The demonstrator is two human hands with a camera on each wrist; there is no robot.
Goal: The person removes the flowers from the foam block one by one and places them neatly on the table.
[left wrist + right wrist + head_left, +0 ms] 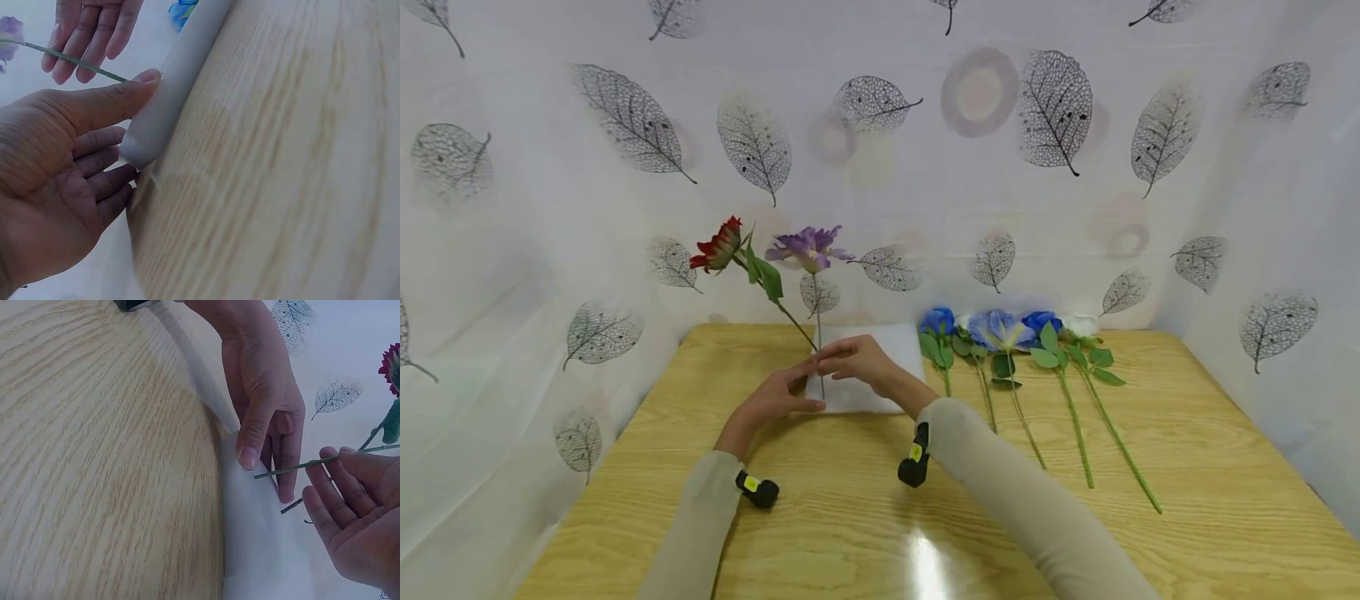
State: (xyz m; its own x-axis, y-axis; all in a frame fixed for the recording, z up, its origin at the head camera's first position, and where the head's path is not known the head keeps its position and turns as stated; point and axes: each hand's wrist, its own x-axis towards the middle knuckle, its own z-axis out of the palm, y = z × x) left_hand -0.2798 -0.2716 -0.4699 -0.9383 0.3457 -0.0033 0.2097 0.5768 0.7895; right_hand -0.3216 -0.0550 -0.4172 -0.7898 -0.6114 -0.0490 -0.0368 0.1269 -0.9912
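Against a pale cloth printed with leaf skeletons, a wood-grained table is spreading toward the person, its near part catching a bright patch of light. The cloth is hanging behind the far edge and down both sides, while the side edges are slanting outward toward the viewer. A white pad is lying by the far edge. Above its left part, the right hand is pinching the stem of a purple flower between thumb and fingers, holding the bloom upright. The left hand is keeping its fingers loosely bent, its thumb lying by the stem's lower end; I cannot tell whether it is gripping anything. A red flower is leaning leftward, its stem passing behind the hands, so what is supporting it is unclear. Right of the pad, blue and white flowers are lying with stems pointing nearer. Wood is stretching between the sleeves, and more is running from the outermost stem to the right edge.
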